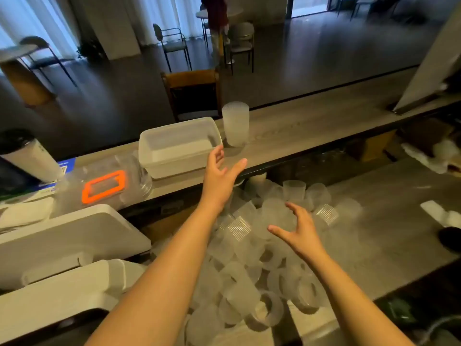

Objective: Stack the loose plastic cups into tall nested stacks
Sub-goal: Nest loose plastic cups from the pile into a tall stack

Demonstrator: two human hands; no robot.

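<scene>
Head view: the stack (235, 124) stands upright on the raised counter (311, 126), long axis vertical, mouth up, just right of a white tub (174, 156). The left hand (220, 172) hangs in the air just short of the stack, fingers spread and relaxed, gripping nothing, thumb toward the tub's corner. Lower down, the right hand (298, 229) hovers over the pile of cups (252, 258), fingers splayed, palm down, holding nothing; whether the fingertips touch a cup I cannot tell. The pile sprawls over the lower counter (389, 221) between both forearms. The cups point every way: many lie on their sides with mouths toward the camera, one (294, 189) at the far edge stands upright, and two ribbed clear ones (238, 228) lie tilted. Left of the tub sits an orange-rimmed lid (104, 187), blurred. Beyond the counter, chairs (193, 94) on a dark floor.
</scene>
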